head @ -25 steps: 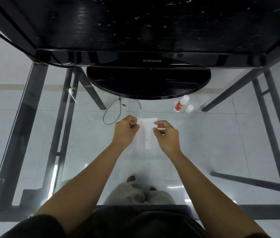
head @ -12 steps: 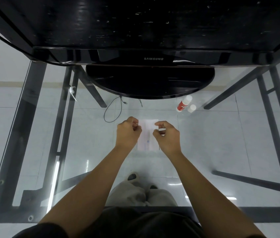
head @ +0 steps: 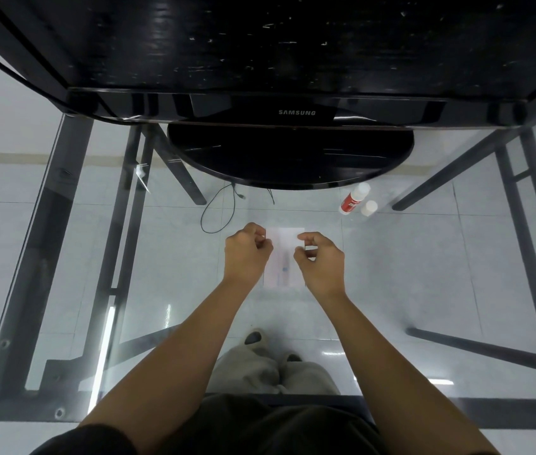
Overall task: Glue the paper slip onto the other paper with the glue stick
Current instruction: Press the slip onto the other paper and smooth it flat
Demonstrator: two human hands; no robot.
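**Slip settling on the sheet, both hands at its ends**

Head view. Little is changing over the last second. The left hand (head: 247,254) and right hand (head: 321,262) are staying at the same spot over the glass table (head: 161,290). The paper slip (head: 285,237) between them is looking flatter and duller than before, probably settling onto the other paper (head: 284,274). Reading this as placement nearly done, with pressing down likely still to come.

Left thumb and forefinger are pinching the slip's 9 o'clock end, and right fingertips are pinching its 3 o'clock end. The slip is lying across the sheet's 12 o'clock end, with the sheet running toward 6 o'clock between the wrists.

The glue stick (head: 353,200) is lying at 1 o'clock from the hands, well apart, with a small white cap-like piece (head: 369,208) just beside it.
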